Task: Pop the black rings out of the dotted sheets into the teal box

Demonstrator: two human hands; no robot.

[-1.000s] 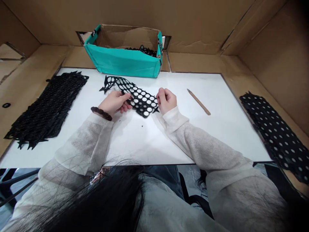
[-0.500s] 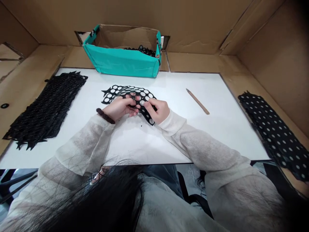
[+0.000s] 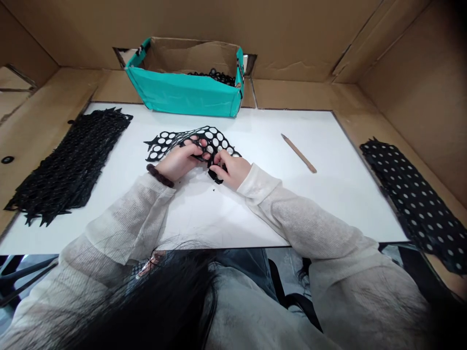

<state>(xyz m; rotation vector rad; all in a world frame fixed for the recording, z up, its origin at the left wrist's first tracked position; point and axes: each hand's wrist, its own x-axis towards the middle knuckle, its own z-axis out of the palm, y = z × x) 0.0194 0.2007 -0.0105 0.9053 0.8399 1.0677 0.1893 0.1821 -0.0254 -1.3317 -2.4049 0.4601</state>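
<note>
A floppy black sheet full of round holes (image 3: pixel 215 136) is bent between my two hands above the white board (image 3: pixel 219 214). My left hand (image 3: pixel 184 160) grips its middle, fingers curled under it and some fingertips showing through the holes. My right hand (image 3: pixel 231 167) pinches the sheet's near right part with thumb and forefinger. That part is folded down and partly hidden by the fingers. The sheet's left end, with pointed tips, lies spread out beyond my left wrist.
A teal-fronted cardboard box (image 3: pixel 186 92) with black pieces inside stands at the back. Stacked black perforated sheets (image 3: pixel 73 160) lie at left, black sheets with pale dots (image 3: pixel 416 204) at right. A brown pencil-like stick (image 3: pixel 299 153) lies right of my hands. A black ring (image 3: pixel 7 159) sits far left.
My right hand has shifted slightly left, closer to my left hand. The sheet's middle has bulged upward and its left end has slid a little left; the near flap is more bunched.
</note>
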